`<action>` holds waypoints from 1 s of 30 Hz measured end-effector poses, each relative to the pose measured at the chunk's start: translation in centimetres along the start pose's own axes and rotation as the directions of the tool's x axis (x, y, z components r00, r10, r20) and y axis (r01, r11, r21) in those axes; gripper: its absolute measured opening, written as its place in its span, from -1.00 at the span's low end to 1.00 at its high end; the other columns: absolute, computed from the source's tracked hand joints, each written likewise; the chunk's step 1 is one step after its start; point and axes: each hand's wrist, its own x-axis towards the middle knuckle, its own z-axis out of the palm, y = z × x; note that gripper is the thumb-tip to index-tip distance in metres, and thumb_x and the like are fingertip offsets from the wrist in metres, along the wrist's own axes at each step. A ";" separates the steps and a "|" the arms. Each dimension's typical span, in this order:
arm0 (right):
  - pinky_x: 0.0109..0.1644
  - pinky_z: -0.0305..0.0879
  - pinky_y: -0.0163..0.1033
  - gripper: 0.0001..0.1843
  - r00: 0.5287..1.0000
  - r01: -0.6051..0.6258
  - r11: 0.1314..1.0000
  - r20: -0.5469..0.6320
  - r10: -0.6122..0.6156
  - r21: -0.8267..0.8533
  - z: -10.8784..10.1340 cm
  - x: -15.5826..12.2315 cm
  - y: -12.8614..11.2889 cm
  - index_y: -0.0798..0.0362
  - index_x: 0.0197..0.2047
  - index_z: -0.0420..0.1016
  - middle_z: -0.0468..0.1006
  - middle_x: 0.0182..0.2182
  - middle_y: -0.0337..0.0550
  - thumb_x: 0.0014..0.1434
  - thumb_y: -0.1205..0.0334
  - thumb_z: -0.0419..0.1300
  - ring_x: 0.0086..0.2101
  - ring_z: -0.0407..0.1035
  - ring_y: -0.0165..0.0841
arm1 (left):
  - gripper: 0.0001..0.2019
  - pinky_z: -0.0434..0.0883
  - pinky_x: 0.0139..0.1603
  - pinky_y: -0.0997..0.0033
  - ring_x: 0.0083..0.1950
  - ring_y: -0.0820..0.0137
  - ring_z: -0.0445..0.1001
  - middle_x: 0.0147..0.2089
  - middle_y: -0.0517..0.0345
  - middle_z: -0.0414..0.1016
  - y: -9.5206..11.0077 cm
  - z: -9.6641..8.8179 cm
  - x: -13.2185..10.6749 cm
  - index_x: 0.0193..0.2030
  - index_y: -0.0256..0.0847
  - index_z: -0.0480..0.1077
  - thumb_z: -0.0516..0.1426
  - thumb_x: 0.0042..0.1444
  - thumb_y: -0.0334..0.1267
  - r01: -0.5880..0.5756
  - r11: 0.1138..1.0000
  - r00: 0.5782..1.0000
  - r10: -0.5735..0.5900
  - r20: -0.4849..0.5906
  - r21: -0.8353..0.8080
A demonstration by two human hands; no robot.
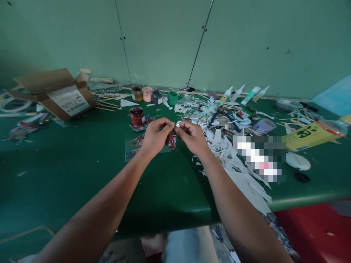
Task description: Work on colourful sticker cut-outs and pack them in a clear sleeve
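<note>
My left hand point(157, 134) and my right hand point(192, 136) meet over the green table, thumbs and fingertips pinched together. Between the fingertips shows a tiny pale bit, too small to name. Just below them are dark red patterned pieces point(172, 141), partly covered by my left hand. More colourful patterned strips point(137, 140) lie on a clear sheet point(128, 149) beside my left wrist. Behind my left hand stands an open jar of dark red paint point(137, 117). White paper scraps point(219, 146) spread out to the right of my right hand.
An opened cardboard box point(55, 95) sits at the left, near thin wooden sticks point(106, 102). Several paint jars point(157, 97) line the back by the wall. Glue bottles point(251, 95), a yellow-labelled container point(309, 136) and a white computer mouse point(298, 161) are at the right.
</note>
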 end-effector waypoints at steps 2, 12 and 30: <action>-0.52 -0.03 -0.29 -0.56 0.998 -0.015 1.000 -0.057 0.016 0.007 0.1 0.1 0.2 0.00 -0.54 0.23 0.16 -0.65 -0.37 0.12 -0.16 0.16 -0.60 0.04 -0.47 | -0.79 0.22 -0.60 0.49 -0.62 0.52 0.26 -0.57 0.29 0.26 0.0 0.1 -0.2 -0.42 -0.16 0.35 0.09 0.18 -0.14 0.041 0.999 0.999 -0.040 0.029 -0.033; -0.47 0.12 -0.27 -0.63 0.995 -0.005 1.000 -0.104 0.005 0.000 0.0 0.1 0.6 -0.01 -0.39 0.37 0.30 -0.63 -0.33 0.16 -0.15 0.12 -0.58 0.19 -0.41 | -0.81 0.39 -0.60 0.46 -0.63 0.52 0.41 -0.43 0.16 0.43 -0.8 0.1 0.1 -0.42 -0.17 0.27 0.08 0.20 -0.19 0.162 0.986 0.956 -0.150 0.253 -0.028; -0.30 0.30 -0.22 -0.70 0.975 0.057 0.917 -0.177 -0.137 -0.394 -0.3 0.0 1.1 0.05 -0.13 0.54 0.61 -0.34 -0.11 0.17 0.23 0.03 -0.41 0.44 -0.31 | -0.73 0.17 -0.64 0.52 -0.68 0.57 0.20 -0.61 0.32 0.22 -0.9 0.1 0.2 -0.47 -0.17 0.23 0.03 0.25 -0.18 0.050 0.997 0.985 -0.060 0.164 0.060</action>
